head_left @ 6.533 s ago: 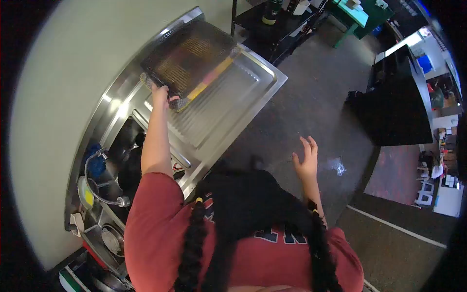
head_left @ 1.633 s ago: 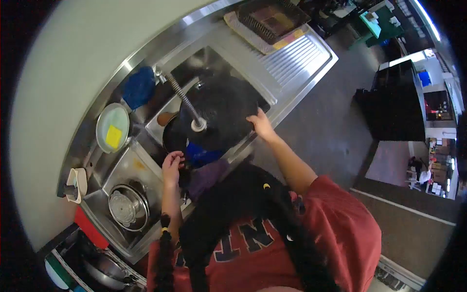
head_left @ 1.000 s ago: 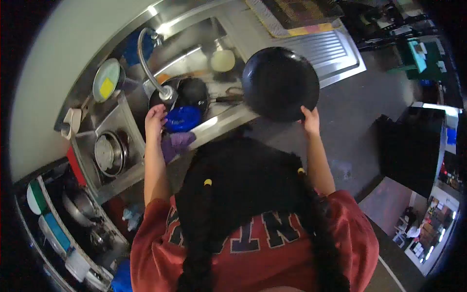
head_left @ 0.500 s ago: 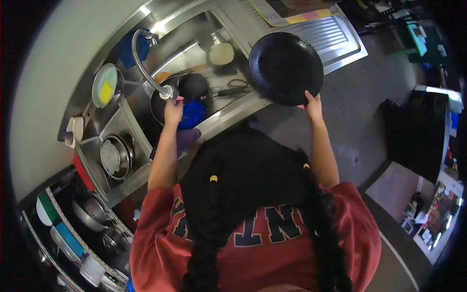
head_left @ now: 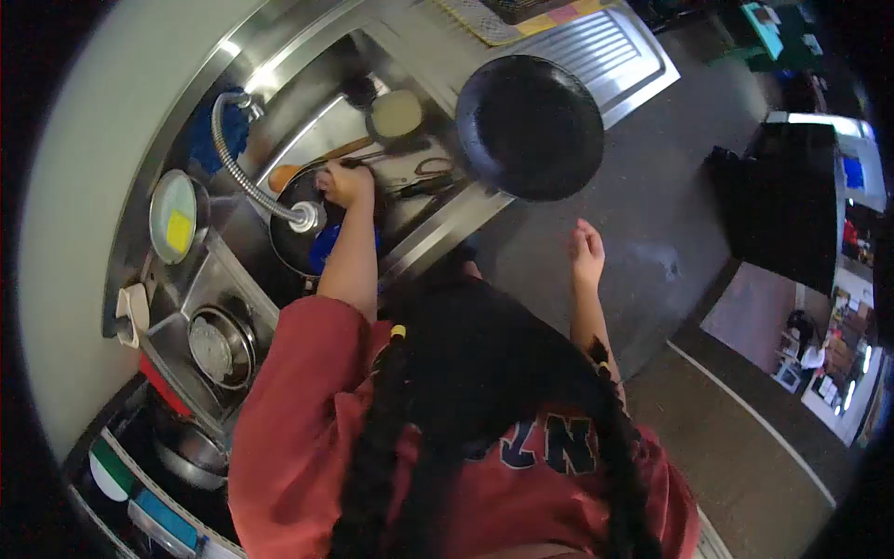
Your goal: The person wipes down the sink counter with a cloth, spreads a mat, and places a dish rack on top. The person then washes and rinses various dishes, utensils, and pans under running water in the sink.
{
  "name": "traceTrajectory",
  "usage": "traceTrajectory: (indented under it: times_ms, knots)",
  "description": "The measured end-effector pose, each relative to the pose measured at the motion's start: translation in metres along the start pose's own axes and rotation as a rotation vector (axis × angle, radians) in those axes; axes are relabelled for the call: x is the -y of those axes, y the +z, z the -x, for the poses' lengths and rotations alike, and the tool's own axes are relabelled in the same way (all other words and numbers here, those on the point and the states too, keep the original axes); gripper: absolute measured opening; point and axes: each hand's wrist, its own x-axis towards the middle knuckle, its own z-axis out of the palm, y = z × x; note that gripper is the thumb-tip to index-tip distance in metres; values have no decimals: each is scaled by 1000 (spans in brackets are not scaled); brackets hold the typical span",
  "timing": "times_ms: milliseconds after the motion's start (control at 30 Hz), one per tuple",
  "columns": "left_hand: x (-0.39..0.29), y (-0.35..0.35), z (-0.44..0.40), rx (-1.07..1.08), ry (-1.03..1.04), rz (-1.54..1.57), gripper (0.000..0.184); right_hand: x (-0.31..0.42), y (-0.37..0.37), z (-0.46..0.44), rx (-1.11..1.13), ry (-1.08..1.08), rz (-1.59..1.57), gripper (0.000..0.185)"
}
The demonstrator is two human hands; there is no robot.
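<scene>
A round black pan [head_left: 530,128] rests at the right edge of the sink, partly over the ridged drainboard [head_left: 596,61]. My right hand [head_left: 587,244] is off the pan, a little below it, with fingers curled and nothing visible in them. Inside the sink, my left hand [head_left: 345,184] reaches over a dark pan [head_left: 293,244], fingers bent; what they hold, if anything, is hidden. A blue item [head_left: 326,248] lies beneath my left forearm. The hose tap [head_left: 305,218] hangs beside that hand. Scissors [head_left: 433,168] and a pale round item [head_left: 396,114] lie farther right in the sink.
A plate with a yellow sponge [head_left: 180,229] stands at the sink's back left. Metal bowls [head_left: 222,348] sit in the left basin. A yellow-edged mat with a dark rack [head_left: 521,28] lies at the top. Dishes [head_left: 168,522] fill a lower-left shelf.
My right hand has let go of the black pan and moved down from it. My left hand has moved from beside the tap head farther into the sink.
</scene>
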Motion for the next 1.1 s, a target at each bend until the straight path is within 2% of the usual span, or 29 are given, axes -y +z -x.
traceTrajectory:
  times_ms: [33,67,100,133,200,233,300,333,367,400,433,500,567,633,700,767,833,867,900,967,1000,1033,1100]
  knots:
    - [18,-12,0,-55,25,67,49,-5,-3,15,55,-77,42,29]
    - [38,-5,-9,-16,-78,185,50,-8,-3,24,106,-156,79,20]
    - [68,14,-21,27,-175,303,51,-4,4,35,108,-149,75,20]
    - [99,36,-36,27,-173,294,51,11,18,51,151,-257,246,16]
    - [161,89,-74,380,10,97,49,38,50,69,279,-447,492,11]
    - [175,117,-91,265,42,-40,51,54,71,71,281,-443,486,11]
    - [190,125,-94,401,15,239,27,81,121,70,521,-740,548,14]
    - [196,137,-99,469,-21,462,24,83,145,63,584,-705,540,15]
    - [207,157,-105,543,-77,746,31,83,169,55,646,-668,534,17]
    - [240,212,-127,699,-175,1259,44,79,196,47,674,-623,538,19]
    - [210,171,-106,638,-148,1065,36,75,223,36,702,-578,541,22]
    - [184,127,-82,620,-141,1000,24,65,270,5,806,-38,564,27]
    - [171,99,-71,632,-148,1015,19,11,317,-45,711,220,472,32]
    - [160,71,-61,620,-149,1017,25,-41,352,-92,548,-56,772,51]
    - [148,40,-52,573,-140,985,38,-123,378,-155,646,-62,795,57]
    - [142,13,-41,492,-131,897,53,-153,390,-163,754,-54,817,63]
    - [137,-8,-37,370,-102,723,68,-117,407,-145,526,424,55,73]
    - [155,5,-46,367,14,253,73,-78,405,-121,512,590,-19,76]
    - [154,-3,-38,365,-2,240,73,-80,408,-119,523,607,-13,76]
    - [127,-43,-17,196,105,492,79,-91,419,-126,445,526,-149,73]
    - [104,-73,-14,304,-98,592,83,-98,423,-127,460,531,-141,73]
    - [103,-76,-12,293,-111,591,83,-105,425,-125,427,481,-119,71]
    - [110,-74,-10,187,27,604,82,-98,428,-117,411,433,-86,69]
